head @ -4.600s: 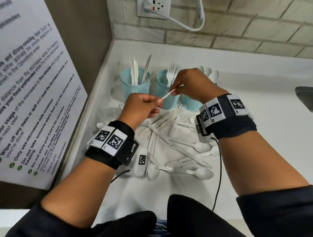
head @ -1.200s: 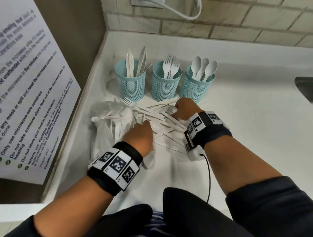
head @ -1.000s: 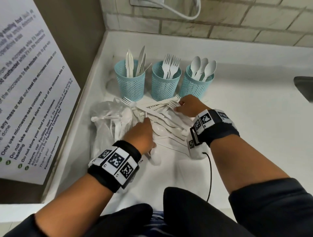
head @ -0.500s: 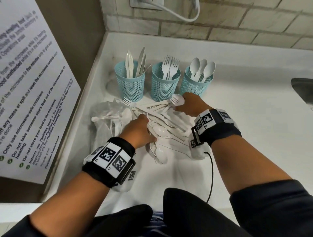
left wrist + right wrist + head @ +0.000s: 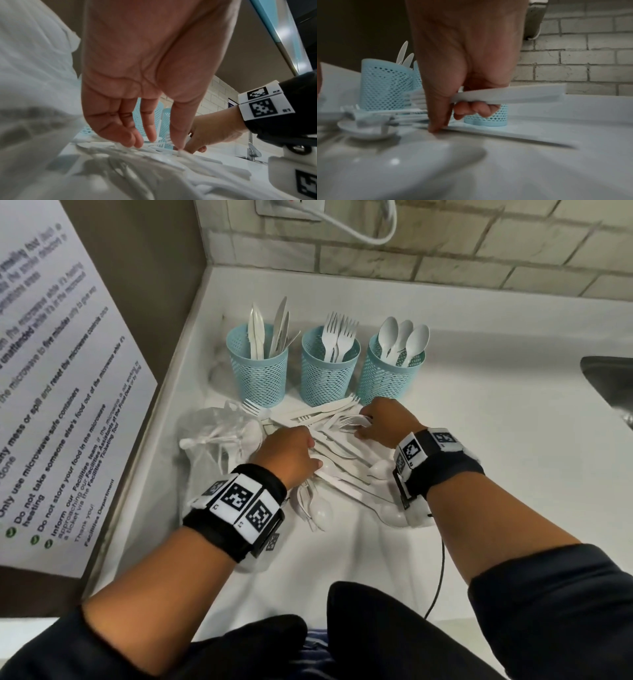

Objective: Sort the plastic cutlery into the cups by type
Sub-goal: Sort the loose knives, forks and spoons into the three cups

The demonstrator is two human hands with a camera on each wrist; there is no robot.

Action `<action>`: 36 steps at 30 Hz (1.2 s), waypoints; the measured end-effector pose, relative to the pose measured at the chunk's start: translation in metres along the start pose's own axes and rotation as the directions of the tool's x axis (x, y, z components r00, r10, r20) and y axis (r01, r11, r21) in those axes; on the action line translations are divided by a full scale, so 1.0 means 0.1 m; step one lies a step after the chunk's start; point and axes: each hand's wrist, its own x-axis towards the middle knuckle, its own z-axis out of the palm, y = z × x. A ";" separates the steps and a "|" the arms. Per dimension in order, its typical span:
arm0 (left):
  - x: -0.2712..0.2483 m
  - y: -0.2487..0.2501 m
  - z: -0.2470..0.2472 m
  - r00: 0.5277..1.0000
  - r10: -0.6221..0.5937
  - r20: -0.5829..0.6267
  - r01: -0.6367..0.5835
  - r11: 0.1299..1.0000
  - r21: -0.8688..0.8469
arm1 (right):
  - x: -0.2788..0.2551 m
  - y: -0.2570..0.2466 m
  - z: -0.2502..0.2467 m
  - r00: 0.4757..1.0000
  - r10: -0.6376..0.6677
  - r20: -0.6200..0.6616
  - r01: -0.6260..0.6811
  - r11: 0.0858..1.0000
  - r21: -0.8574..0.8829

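Three blue mesh cups stand in a row at the back: knives (image 5: 257,364), forks (image 5: 330,368), spoons (image 5: 390,371). In front of them lies a pile of white plastic cutlery (image 5: 337,460). My left hand (image 5: 310,453) rests on the pile's left side, its fingers (image 5: 150,129) straight and the tips touching the pieces. My right hand (image 5: 363,428) is at the pile's far right, just in front of the spoon cup. Its fingers curl round a white cutlery handle (image 5: 513,94) while the thumb (image 5: 436,121) presses down on the pile. Fork tines (image 5: 349,419) show beside those fingers.
A crumpled clear plastic bag (image 5: 212,436) holding more white cutlery lies left of the pile. A brown wall with a printed notice (image 5: 61,405) runs along the left. A brick wall is behind the cups, and a sink edge (image 5: 609,378) is at far right.
Both hands have stayed on the pile. The left hand has crept forward over it. The right hand has shifted slightly and now has a handle in its curled fingers.
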 end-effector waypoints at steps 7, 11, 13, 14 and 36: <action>0.08 0.03 0.06 0.997 0.039 -0.073 -0.048 0.990 -0.134 | -0.04 0.02 -0.03 0.998 -0.047 -0.033 0.050 0.994 0.100; 0.10 0.13 0.04 0.992 0.089 -0.085 -0.114 0.920 -0.374 | -0.05 -0.04 -0.29 0.997 -0.045 -0.069 0.064 0.944 0.323; 0.10 0.17 0.01 0.991 0.104 -0.085 -0.132 0.872 -0.472 | -0.04 -0.08 -0.43 1.000 -0.016 -0.018 0.023 0.849 0.529; 0.10 0.19 0.00 0.991 0.110 -0.078 -0.134 0.848 -0.513 | -0.03 -0.10 -0.50 1.000 -0.013 0.023 -0.004 0.776 0.630; 0.09 0.38 0.04 0.983 0.134 0.129 0.055 0.458 -0.887 | -0.07 -0.57 -0.33 0.977 -0.124 0.174 -0.159 0.119 0.980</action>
